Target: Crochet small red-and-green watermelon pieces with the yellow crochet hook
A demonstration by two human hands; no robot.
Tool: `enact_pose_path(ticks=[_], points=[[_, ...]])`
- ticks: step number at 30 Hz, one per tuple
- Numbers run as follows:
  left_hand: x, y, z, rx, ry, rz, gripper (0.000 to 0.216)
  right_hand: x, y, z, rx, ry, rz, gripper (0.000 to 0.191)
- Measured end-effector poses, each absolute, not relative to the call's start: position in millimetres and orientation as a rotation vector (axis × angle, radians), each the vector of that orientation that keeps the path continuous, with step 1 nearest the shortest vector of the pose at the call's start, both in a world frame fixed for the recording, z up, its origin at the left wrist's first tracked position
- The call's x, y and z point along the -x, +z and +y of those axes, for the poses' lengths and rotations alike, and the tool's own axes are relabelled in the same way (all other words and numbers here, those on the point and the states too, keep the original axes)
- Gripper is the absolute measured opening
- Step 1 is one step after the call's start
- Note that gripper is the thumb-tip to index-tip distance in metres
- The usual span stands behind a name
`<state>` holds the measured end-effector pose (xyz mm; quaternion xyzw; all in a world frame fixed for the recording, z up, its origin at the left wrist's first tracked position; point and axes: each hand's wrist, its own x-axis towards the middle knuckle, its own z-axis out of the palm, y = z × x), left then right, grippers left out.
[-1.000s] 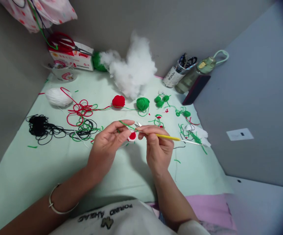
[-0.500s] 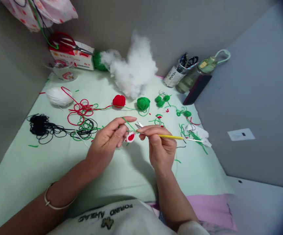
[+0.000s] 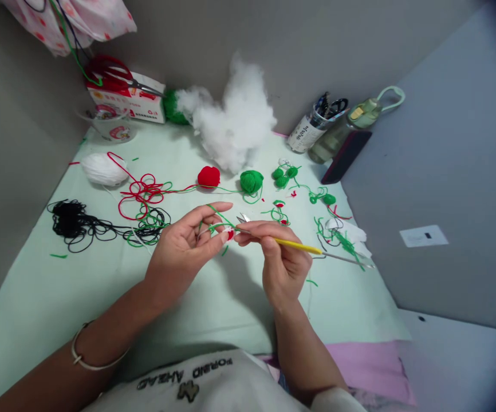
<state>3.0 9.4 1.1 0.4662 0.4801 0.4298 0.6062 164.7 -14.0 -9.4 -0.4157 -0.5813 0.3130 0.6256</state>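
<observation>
Here: small red-and-white crocheted piece (image 3: 229,234) held just above pale green surface (image 3: 59,286), between both hands. Left hand (image 3: 179,252) palm-up, index finger extended, thin green yarn strand (image 3: 216,214) draped over it. Shirt print, seen inverted: "FORBID AHEAD". Left hand pinches piece; right hand (image 3: 282,260) closed around yellow-handled metal crochet hook (image 3: 298,246), tip at piece.

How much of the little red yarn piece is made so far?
Several small green balls lie finished on the mat. In hand: the left hand pinches a tiny red-and-white piece, green yarn looped over a finger, while the right hand works a yellow hook. The piece looks small, so probably much stitching remains.
</observation>
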Motion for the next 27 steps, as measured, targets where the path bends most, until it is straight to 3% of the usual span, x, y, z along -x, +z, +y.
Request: enact_pose_path(ticks=[9,16,27], points=[[1.4,-4.7,13.2,-0.944,0.935,0.972,0.043,-160.8,-11.0,-15.5,0.935,0.932,-1.137,0.02],[-2.7,-8.3,15.2,-0.922,0.997,0.965,0.037,-161.9,-9.3,-14.0,0.999,0.805,-1.227,0.017],[-0.4,-8.3,16.5,-0.917,0.976,0.964,0.033,-166.9,-12.1,-11.4,0.939,0.959,-1.132,0.017]])
